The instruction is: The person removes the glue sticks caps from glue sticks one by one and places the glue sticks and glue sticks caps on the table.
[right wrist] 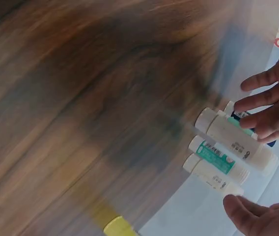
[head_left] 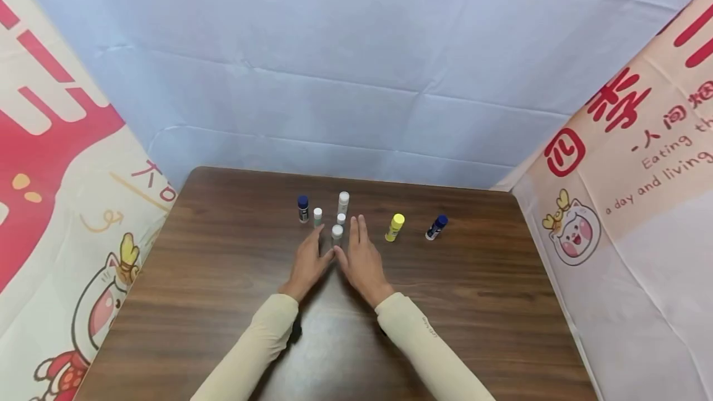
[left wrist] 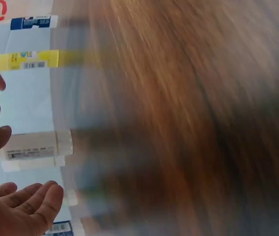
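Observation:
Low behind a cluster of glue sticks, my left hand (head_left: pixel 309 262) lies to the left and my right hand (head_left: pixel 364 265) to the right, fingers extended and thumbs almost meeting. Between the hands stand a near white-capped stick (head_left: pixel 337 234), a small white-capped stick (head_left: pixel 341 219) and a taller white stick (head_left: pixel 343 202). Another white-capped stick (head_left: pixel 317 216) stands by the left fingertips, with a navy stick (head_left: pixel 303 208) beyond it. In the right wrist view, one white stick carries a green label (right wrist: pixel 215 156). Neither hand grips anything; contact with the near stick cannot be told.
A yellow glue stick (head_left: pixel 395 227) stands right of the right hand, and a second navy stick (head_left: pixel 437 227) farther right. All stand on the brown wooden table (head_left: pixel 473 302). A pale curtain (head_left: pixel 334 79) hangs behind the table, with printed sheets at both sides.

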Motion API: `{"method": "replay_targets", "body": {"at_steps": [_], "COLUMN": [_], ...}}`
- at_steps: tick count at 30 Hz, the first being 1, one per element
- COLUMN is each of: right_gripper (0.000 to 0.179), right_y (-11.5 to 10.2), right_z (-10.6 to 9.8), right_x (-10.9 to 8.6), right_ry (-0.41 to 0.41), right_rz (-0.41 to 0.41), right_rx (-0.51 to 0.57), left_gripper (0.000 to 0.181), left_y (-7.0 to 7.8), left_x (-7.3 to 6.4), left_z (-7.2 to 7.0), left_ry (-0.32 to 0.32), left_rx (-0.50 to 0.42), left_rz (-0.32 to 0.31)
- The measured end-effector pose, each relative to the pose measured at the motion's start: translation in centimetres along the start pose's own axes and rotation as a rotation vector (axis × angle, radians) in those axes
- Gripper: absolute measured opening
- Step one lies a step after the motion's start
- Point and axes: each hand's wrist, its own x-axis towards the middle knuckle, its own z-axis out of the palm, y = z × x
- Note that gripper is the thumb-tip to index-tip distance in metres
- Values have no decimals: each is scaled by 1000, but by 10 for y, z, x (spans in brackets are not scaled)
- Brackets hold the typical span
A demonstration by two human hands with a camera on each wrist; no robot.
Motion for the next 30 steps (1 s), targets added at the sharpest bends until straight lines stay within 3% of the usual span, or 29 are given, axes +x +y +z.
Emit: {"method": "replay_targets", "body": {"at_steps": [5,10,21,30], "right_gripper": [57,46,37,34], "right_y": [-8,-13,-17,-15], "right_z": [3,6,12,10], "right_x": [5,11,21,26], "right_ry": [91,140,74,44], "right_rz": [-40,-56,1,8], "right_rx": [-31,-39,-111,-108], "left_gripper": [53,38,17,18], "left_y": [2,4,7,7], "left_x": [3,4,4,12], "left_z": [9,18,29,29], "left_ry": [58,123,194,213], "left_rx": [-34,-36,78,70], "left_rz": [-44,-42,2,7]}}
